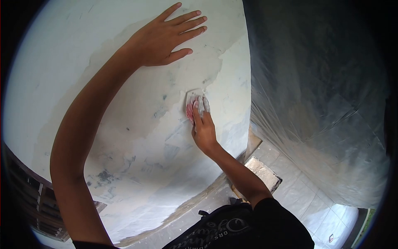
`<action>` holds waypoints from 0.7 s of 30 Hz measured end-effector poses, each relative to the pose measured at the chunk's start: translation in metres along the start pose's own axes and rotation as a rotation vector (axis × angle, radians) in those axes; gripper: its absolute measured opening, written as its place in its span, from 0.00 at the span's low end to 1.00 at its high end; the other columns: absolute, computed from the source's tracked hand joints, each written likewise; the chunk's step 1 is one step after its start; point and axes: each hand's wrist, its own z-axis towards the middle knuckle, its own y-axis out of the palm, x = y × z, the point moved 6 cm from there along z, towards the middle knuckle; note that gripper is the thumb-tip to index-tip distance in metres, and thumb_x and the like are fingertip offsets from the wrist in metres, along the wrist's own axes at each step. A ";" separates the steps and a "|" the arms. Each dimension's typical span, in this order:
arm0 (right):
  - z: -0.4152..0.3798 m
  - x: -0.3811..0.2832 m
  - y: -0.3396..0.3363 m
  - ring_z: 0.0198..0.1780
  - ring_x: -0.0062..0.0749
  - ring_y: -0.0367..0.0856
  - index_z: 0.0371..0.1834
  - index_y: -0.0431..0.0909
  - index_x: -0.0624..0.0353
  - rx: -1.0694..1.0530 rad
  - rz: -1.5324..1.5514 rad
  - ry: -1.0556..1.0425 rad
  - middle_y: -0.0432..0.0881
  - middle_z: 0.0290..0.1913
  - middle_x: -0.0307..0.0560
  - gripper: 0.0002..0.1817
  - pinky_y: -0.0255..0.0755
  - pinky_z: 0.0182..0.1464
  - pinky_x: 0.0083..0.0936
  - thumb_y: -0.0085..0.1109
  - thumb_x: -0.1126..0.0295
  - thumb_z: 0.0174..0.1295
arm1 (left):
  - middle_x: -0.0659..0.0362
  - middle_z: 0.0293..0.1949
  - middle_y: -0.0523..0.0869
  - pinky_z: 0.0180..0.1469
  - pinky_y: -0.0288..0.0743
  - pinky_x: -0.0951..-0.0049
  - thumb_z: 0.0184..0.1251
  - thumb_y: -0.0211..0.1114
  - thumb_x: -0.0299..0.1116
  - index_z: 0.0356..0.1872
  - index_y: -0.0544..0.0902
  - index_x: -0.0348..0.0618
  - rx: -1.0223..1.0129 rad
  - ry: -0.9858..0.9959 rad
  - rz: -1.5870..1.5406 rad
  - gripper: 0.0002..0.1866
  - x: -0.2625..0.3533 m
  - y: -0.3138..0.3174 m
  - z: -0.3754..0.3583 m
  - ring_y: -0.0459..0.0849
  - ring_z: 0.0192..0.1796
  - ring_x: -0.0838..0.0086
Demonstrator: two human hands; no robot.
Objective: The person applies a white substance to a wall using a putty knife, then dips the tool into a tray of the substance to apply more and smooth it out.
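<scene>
My left hand (161,39) lies flat on the patchy white wall (145,99) near the top of the view, its fingers spread and holding nothing. Lower and to the right, my right hand (204,128) is closed around a small flat putty scraper (190,108), whose visible part is reddish and smeared with white. The scraper's far edge lies against the wall. White paste coats the fingers of my right hand. Around both hands the wall shows pale filler patches, grey smudges and a few dark spots.
A translucent plastic sheet (319,103) hangs along the right side. Below, a box-like thing with a whitish, crusted top (264,174) stands on the tiled floor (304,193), partly behind my right arm. Dark wooden slats (35,199) show at the lower left.
</scene>
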 end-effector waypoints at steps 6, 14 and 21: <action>0.003 -0.005 -0.049 0.57 0.66 0.74 0.71 0.56 0.74 0.246 0.034 -0.021 0.72 0.57 0.75 0.39 0.71 0.57 0.45 0.49 0.93 0.50 | 0.52 0.76 0.57 0.79 0.34 0.48 0.76 0.46 0.51 0.72 0.62 0.42 -0.021 -0.016 0.013 0.31 0.000 0.000 -0.009 0.49 0.80 0.63; 0.068 -0.023 -0.018 0.40 0.56 0.73 0.66 0.68 0.71 0.181 -0.041 -0.185 0.74 0.38 0.61 0.37 0.71 0.57 0.47 0.55 0.90 0.44 | 0.53 0.76 0.57 0.79 0.34 0.48 0.76 0.46 0.49 0.72 0.62 0.42 0.019 -0.030 -0.001 0.30 -0.004 -0.008 -0.007 0.49 0.80 0.63; -0.043 -0.040 -0.017 0.61 0.69 0.71 0.69 0.64 0.68 0.052 0.264 -0.220 0.72 0.57 0.73 0.40 0.68 0.63 0.53 0.53 0.91 0.45 | 0.53 0.76 0.57 0.79 0.33 0.49 0.77 0.45 0.50 0.73 0.61 0.42 0.000 -0.041 -0.003 0.31 -0.004 -0.006 -0.013 0.47 0.80 0.64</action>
